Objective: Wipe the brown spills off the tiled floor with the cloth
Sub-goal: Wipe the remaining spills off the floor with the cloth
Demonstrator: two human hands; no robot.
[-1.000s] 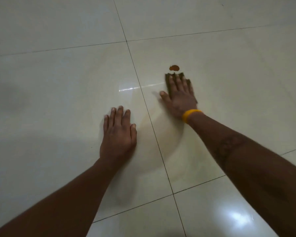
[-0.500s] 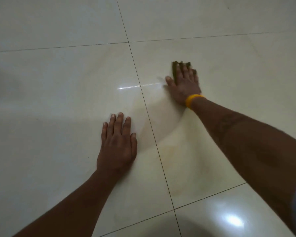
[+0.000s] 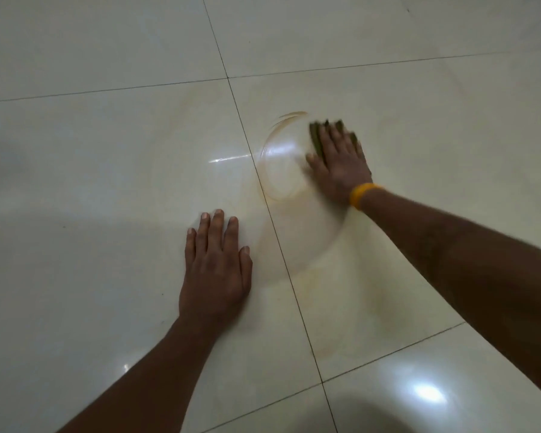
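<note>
The right hand (image 3: 338, 165) lies flat on the tiled floor (image 3: 107, 151) with its fingers spread, and it presses the cloth (image 3: 316, 140) down on the tile beyond the crossing of the grout lines (image 3: 264, 195). The cloth is dark green-brown; only its far and left edges show from under the fingers. The hand is blurred, so I judge it is in the middle of a wiping stroke. A yellow band (image 3: 361, 195) sits on this wrist. The left hand (image 3: 214, 267) rests open and flat on the neighbouring tile, holding nothing.

No thick brown spot is visible. What remains is a thin brown ring smear (image 3: 278, 157) just left of the cloth, and a pale yellowish film (image 3: 341, 282) nearer the person. The work seems mostly done.
</note>
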